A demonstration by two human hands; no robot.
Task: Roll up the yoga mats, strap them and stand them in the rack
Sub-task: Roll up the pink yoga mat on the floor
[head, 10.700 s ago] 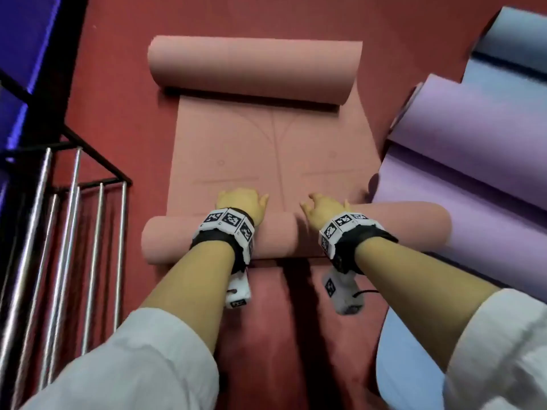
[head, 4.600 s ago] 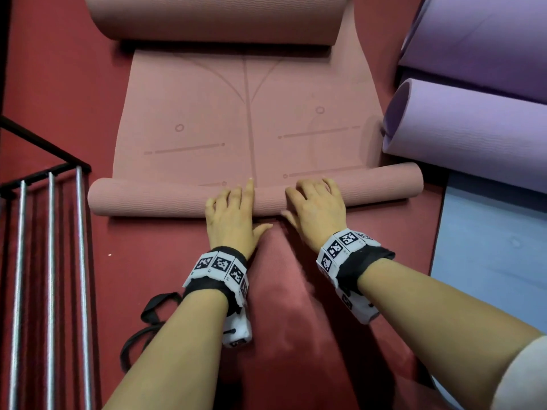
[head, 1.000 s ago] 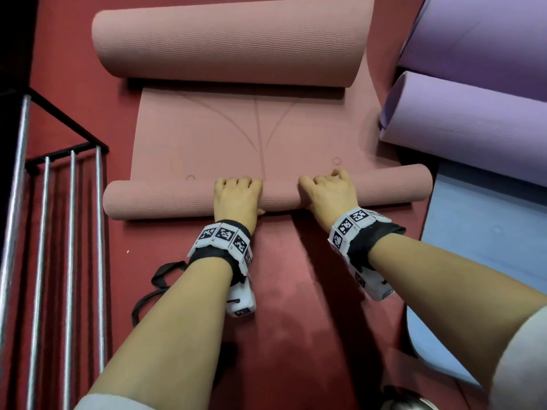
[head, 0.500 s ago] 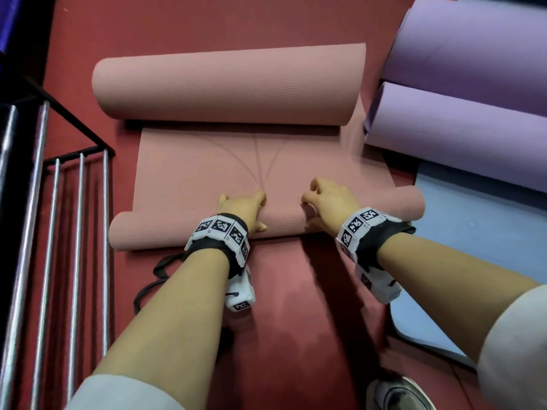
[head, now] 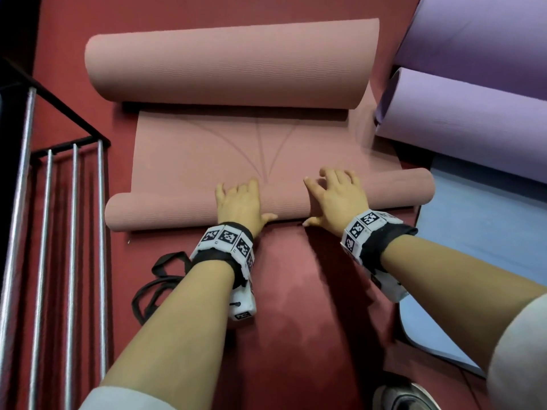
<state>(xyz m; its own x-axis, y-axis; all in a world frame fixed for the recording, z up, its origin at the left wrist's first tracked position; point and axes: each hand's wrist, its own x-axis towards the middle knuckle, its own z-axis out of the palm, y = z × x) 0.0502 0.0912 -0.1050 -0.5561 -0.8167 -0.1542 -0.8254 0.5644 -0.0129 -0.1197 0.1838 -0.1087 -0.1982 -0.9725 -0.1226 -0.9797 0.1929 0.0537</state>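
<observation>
Both forearms reach forward side by side, palms down on the near roll point(head: 165, 213) of the pink mat point(head: 201, 155). The left hand point(head: 239, 204) lies across the top of the roll, its fingers point(head: 236, 189) loosely bent over the curve and the thumb pointing right along the roll's near edge. The right hand point(head: 337, 199) sits just beside it, a small gap between them. Its fingers point(head: 340, 176) are spread, slightly lifted and a little blurred, and the thumb touches the roll's near edge. Neither hand closes round the roll; both press on it. Each wrist wears a band of black-and-white markers point(head: 228, 238).

The pink mat lies on the red floor point(head: 296, 306), a flat stretch showing between the near roll and a thicker far roll point(head: 231, 63). The near roll's left end stops near the metal rack point(head: 74, 232), with a strip of floor between. Its right end reaches the edge of a flat blue mat point(head: 485, 232). A rolled purple mat point(head: 461, 113) lies just beside the pink mat's right edge. A black strap point(head: 157, 279) lies on the floor beside the left forearm.
</observation>
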